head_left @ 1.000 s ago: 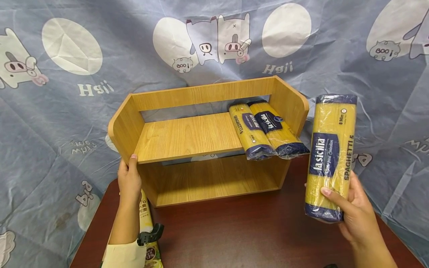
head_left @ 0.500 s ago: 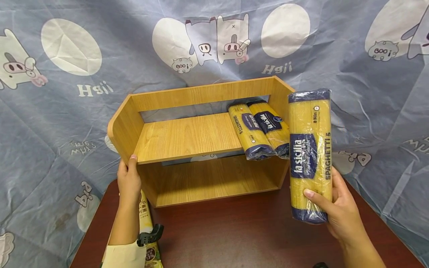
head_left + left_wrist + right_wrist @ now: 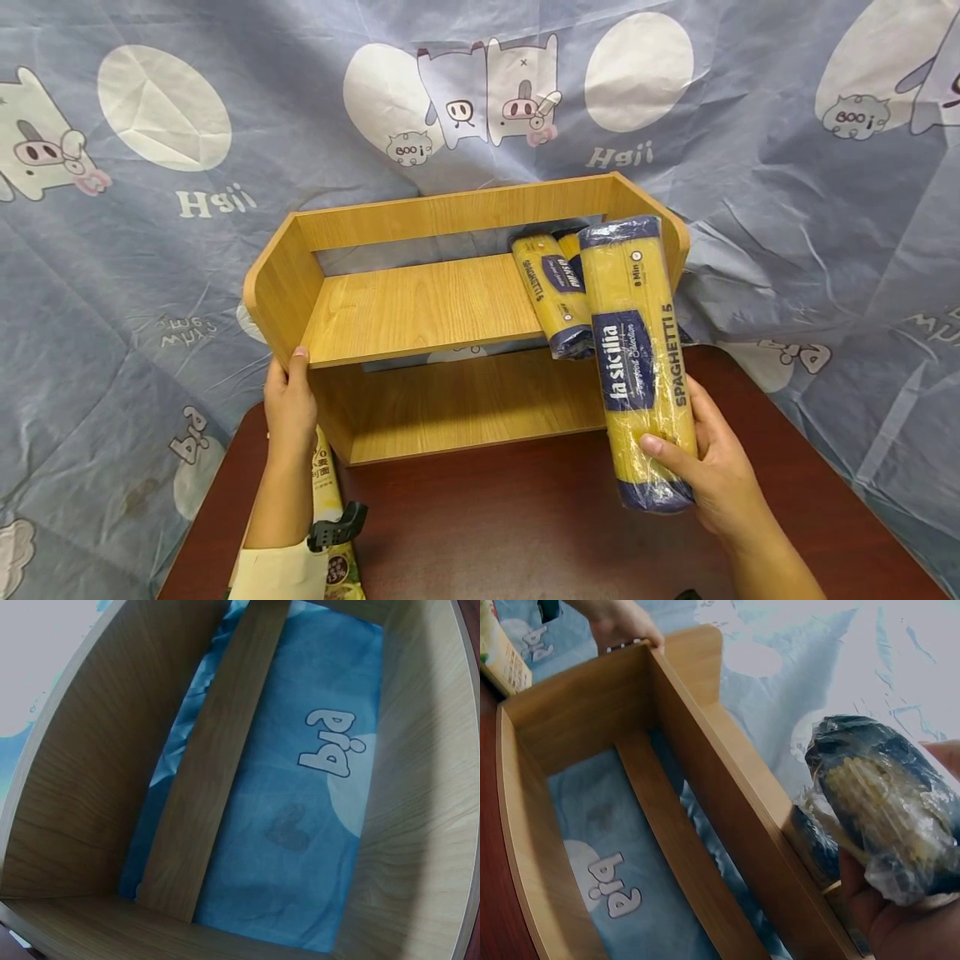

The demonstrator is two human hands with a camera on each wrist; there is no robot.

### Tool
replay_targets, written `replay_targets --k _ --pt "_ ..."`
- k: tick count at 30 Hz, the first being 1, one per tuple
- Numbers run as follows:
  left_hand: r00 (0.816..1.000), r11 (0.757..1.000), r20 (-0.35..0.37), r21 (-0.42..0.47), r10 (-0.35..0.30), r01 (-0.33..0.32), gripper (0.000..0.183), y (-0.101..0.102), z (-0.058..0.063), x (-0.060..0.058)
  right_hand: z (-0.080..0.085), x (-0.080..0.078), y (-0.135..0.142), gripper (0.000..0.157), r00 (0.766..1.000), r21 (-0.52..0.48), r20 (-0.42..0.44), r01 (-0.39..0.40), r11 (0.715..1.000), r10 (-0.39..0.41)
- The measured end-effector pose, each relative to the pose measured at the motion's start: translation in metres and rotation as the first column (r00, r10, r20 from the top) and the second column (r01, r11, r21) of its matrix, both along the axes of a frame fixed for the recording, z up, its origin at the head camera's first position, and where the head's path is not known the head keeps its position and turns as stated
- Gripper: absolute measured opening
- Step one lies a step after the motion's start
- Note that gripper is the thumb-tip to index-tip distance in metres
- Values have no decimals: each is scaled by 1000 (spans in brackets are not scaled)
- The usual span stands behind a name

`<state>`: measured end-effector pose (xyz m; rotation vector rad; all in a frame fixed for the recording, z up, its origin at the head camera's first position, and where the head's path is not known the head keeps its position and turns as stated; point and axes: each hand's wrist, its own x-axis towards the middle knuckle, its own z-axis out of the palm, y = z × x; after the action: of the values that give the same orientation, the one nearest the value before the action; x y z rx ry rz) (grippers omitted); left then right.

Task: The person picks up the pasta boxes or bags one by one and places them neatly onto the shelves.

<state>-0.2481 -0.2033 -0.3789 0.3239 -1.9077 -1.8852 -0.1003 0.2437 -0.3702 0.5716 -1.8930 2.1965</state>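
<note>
A two-tier wooden shelf stands on the table. My left hand grips its left side panel at the upper board's height, thumb on the front edge. My right hand holds a pack of spaghetti by its lower part, thumb across the front. That pack is nearly upright, before the shelf's right end. Behind it, another spaghetti pack lies on the upper board, and a third pack is mostly hidden. In the right wrist view the held pack's clear wrapped end faces the camera.
A yellow noodle pack lies on the dark red table beside my left forearm. A blue patterned cloth hangs behind the shelf. The left wrist view looks into the shelf's lower compartment, past its back slat.
My right hand has carried the spaghetti pack leftward, in front of the packs on the shelf, and its top now leans left. My left hand has stayed on the side panel.
</note>
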Motion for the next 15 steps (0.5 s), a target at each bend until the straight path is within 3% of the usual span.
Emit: replay_targets --k 5,10,15 --pt "1000 1000 9 -8 -7 7 46 1 0 1 -4 -1 -9 77 999 -6 -8 -37 999 37" --pt "1000 1000 10 -14 -2 2 45 1 1 1 -11 -5 -19 73 991 -36 -53 -122 992 120" --pt "1000 1000 12 -17 -1 2 46 0 0 1 -15 -9 -30 73 975 -42 -46 -218 975 216"
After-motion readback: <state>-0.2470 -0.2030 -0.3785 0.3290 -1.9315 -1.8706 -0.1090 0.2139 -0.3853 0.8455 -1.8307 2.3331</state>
